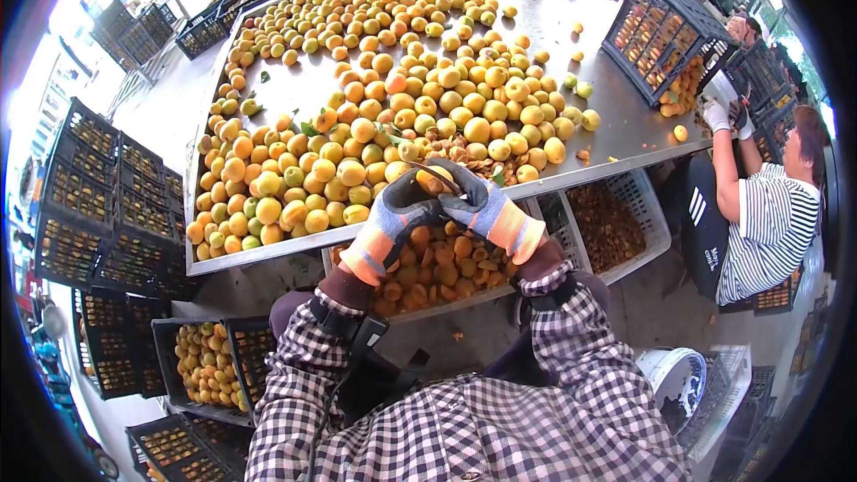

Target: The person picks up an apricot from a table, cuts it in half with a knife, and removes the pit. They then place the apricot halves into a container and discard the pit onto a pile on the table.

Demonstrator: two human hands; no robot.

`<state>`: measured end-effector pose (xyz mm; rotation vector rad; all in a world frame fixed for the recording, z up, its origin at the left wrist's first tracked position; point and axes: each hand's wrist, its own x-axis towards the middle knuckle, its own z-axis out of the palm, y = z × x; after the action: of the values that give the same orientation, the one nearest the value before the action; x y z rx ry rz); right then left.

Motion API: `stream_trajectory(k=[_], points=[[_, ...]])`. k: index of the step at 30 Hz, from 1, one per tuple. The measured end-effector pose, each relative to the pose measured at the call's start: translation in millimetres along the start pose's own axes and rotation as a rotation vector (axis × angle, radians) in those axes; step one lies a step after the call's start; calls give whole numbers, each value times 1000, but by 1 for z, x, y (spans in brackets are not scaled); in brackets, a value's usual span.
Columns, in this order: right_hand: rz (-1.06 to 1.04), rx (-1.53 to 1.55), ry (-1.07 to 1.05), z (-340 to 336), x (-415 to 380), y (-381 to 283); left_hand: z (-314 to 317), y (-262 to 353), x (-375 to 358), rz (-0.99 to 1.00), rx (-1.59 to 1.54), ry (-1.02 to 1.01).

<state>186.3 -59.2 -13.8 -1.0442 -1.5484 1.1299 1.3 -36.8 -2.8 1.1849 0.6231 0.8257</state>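
Both my hands wear grey-blue gloves with orange cuffs and meet at the near edge of a metal table (616, 138). Wrapped round an orange-yellow apricot (435, 181) are the fingers of my left hand (395, 216). My right hand (486, 205) is closed beside it, with a thin dark tool, perhaps a knife, between its fingers and against the fruit. Many whole apricots (357, 129) are heaped on the table beyond my hands. Below them, a crate holds halved apricots (437, 268).
A white crate (656, 214) of brown scraps stands right of the halves. A tilted black crate (656, 36) spills fruit on the table. Another person (759, 205) in a striped shirt sits at right. Black crates (98, 187) of fruit are stacked at left; a white bucket (671, 384) stands lower right.
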Motion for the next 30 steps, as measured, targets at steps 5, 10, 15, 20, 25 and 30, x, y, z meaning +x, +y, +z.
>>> stream_trajectory(k=[5,10,15,20,25,30], points=[[57,8,-78,-9,0,-24,1,4,-1,-22,-62,39],[24,-11,-89,-12,1,-38,3,12,-5,-119,-11,13],[-136,486,383,-15,3,-59,9,7,-3,-163,-43,37],[-441,711,586,-3,6,-63,20,1,-3,-223,37,-24],[-496,684,576,3,6,-64,34,8,-5,-219,-27,-65],[-521,531,581,11,7,-56,25,-5,-3,-249,39,-39]])
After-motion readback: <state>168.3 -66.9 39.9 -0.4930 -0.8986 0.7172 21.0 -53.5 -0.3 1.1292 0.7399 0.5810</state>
